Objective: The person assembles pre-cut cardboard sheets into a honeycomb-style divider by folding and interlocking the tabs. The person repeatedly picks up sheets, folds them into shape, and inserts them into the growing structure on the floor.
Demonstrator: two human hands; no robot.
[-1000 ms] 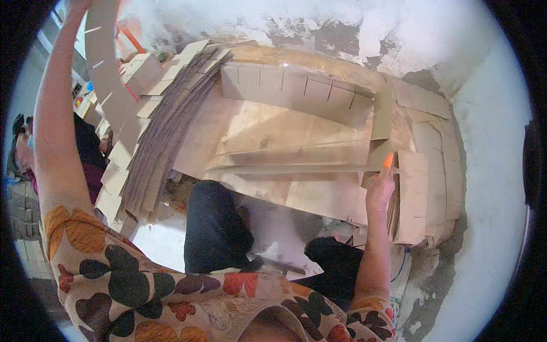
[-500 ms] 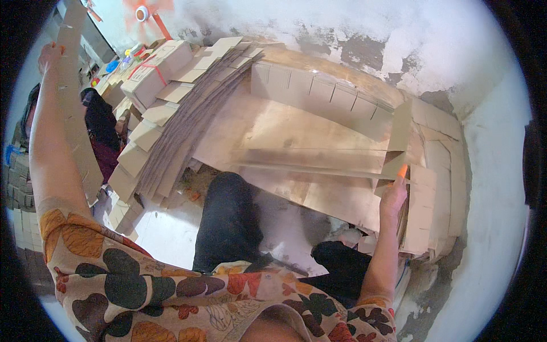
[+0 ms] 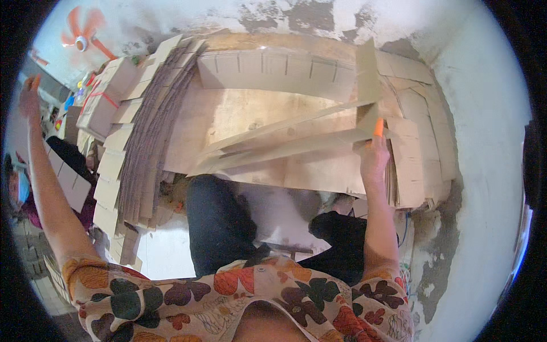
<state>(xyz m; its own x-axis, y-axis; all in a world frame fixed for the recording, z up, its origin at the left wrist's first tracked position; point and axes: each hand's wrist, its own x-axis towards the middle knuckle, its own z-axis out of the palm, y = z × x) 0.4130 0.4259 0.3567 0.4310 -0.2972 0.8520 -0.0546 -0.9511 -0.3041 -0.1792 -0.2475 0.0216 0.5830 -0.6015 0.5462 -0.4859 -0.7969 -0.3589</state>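
My right hand (image 3: 374, 162) is closed on slotted cardboard strips (image 3: 319, 142), with an orange cover on one finger. Two long strips stretch left from it over the work board and draw close together at their far-left ends. A shorter cardboard strip (image 3: 367, 71) crosses them and stands up just beyond this hand. High at the far left, my left hand (image 3: 29, 97) is raised with its fingers stretched and apart, orange at the tips. Nothing shows in it. Below that arm a slotted cardboard piece (image 3: 67, 178) lies by a person in dark clothing (image 3: 85, 219).
A long stack of cardboard strips (image 3: 151, 131) fans out at the left of the wooden board (image 3: 228, 119). A slotted cardboard row (image 3: 273, 71) stands at the back. More cardboard sheets (image 3: 410, 165) are piled on the right by the wall. A tied carton (image 3: 108, 97) and an orange fan (image 3: 81, 43) are upper left.
My left hand has let go of a long cardboard strip and stays raised at the far left. The strips in my right hand have spread apart at the right. The view has shifted.
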